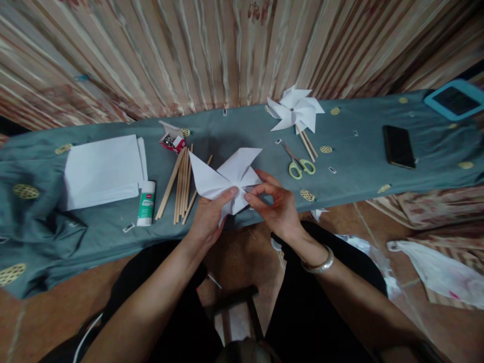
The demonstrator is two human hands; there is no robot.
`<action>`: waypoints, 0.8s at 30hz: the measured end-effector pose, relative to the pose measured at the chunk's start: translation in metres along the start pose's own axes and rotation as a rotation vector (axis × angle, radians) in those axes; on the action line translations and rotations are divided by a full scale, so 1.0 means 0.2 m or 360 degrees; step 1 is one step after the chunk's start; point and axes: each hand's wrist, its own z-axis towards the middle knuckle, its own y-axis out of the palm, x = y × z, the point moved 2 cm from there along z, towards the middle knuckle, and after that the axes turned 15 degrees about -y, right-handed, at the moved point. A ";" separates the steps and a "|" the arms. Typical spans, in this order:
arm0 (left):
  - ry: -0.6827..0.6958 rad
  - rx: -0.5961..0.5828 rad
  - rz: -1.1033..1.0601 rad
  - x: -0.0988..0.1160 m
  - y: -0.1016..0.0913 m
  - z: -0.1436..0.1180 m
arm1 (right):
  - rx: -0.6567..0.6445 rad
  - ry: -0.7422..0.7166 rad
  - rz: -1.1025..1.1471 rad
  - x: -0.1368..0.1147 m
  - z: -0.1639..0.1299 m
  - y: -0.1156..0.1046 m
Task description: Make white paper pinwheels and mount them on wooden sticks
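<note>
Both hands hold a white paper pinwheel [227, 177] at the near edge of a low surface covered in grey-green cloth [359, 161]. My left hand [209, 216] grips its lower part, thumb pressed near the centre. My right hand [274, 201] pinches the centre fold from the right; a silver bangle sits on that wrist. Several wooden sticks [180, 184] lie just left of the pinwheel. A glue stick [146, 203] lies further left beside a stack of white paper [102, 171].
A finished pinwheel on sticks [295, 112] lies at the back. Green-handled scissors [298, 164], a small red box of pins [173, 141], a black phone [398, 146] and a blue-framed tablet [456, 99] are on the cloth. Plastic bags [438, 269] lie on the floor to the right.
</note>
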 end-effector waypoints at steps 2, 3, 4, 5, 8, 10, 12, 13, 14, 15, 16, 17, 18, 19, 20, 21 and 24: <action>-0.0005 0.0010 0.0007 0.00 0.00 0.00 | 0.0007 0.0005 0.0005 0.00 0.00 0.00; -0.0004 0.0013 0.0011 0.00 0.00 0.00 | 0.0011 0.0005 0.0011 0.00 0.00 0.00; -0.0002 0.0013 0.0016 0.00 0.00 0.00 | 0.0012 0.0002 0.0013 0.00 0.00 0.00; 0.0002 0.0012 0.0021 0.00 0.00 0.00 | 0.0011 -0.0001 0.0011 0.00 0.00 0.00; 0.0013 0.0003 0.0035 0.00 0.00 0.00 | 0.0008 -0.0007 -0.0003 0.00 0.00 0.00; 0.0017 -0.0001 0.0040 0.00 0.00 0.00 | 0.0005 -0.0014 -0.0008 0.00 0.00 0.00; 0.0016 -0.0007 0.0045 0.00 0.00 0.00 | 0.0004 -0.0033 -0.0026 0.00 0.00 0.00; 0.0017 -0.0008 0.0045 0.00 0.00 0.00 | 0.0001 -0.0058 -0.0043 0.00 0.00 0.00; 0.0015 -0.0009 0.0042 0.00 -0.01 0.01 | -0.0007 -0.0090 -0.0066 -0.01 -0.01 0.00; 0.0015 -0.0009 0.0036 0.01 -0.01 0.01 | -0.0020 -0.0133 -0.0091 -0.01 -0.01 0.00; 0.0016 -0.0008 0.0024 0.01 -0.01 0.01 | -0.0034 -0.0187 -0.0117 -0.02 -0.01 -0.01; 0.0021 -0.0002 0.0010 0.02 -0.01 0.01 | -0.0048 -0.0244 -0.0145 -0.03 -0.01 -0.01; 0.0026 0.0008 -0.0004 0.03 -0.02 0.01 | -0.0055 -0.0298 -0.0176 -0.04 -0.02 -0.02; 0.0034 0.0021 -0.0016 0.05 -0.02 0.01 | -0.0059 -0.0348 -0.0207 -0.05 -0.02 -0.02; 0.0042 0.0036 -0.0026 0.06 -0.03 0.01 | -0.0059 -0.0395 -0.0234 -0.07 -0.02 -0.03; 0.0055 0.0054 -0.0037 0.07 -0.04 0.01 | -0.0054 -0.0435 -0.0258 -0.08 -0.02 -0.03; 0.0112 0.0103 -0.0069 0.11 -0.06 0.02 | -0.0027 -0.0502 -0.0308 -0.09 -0.01 -0.06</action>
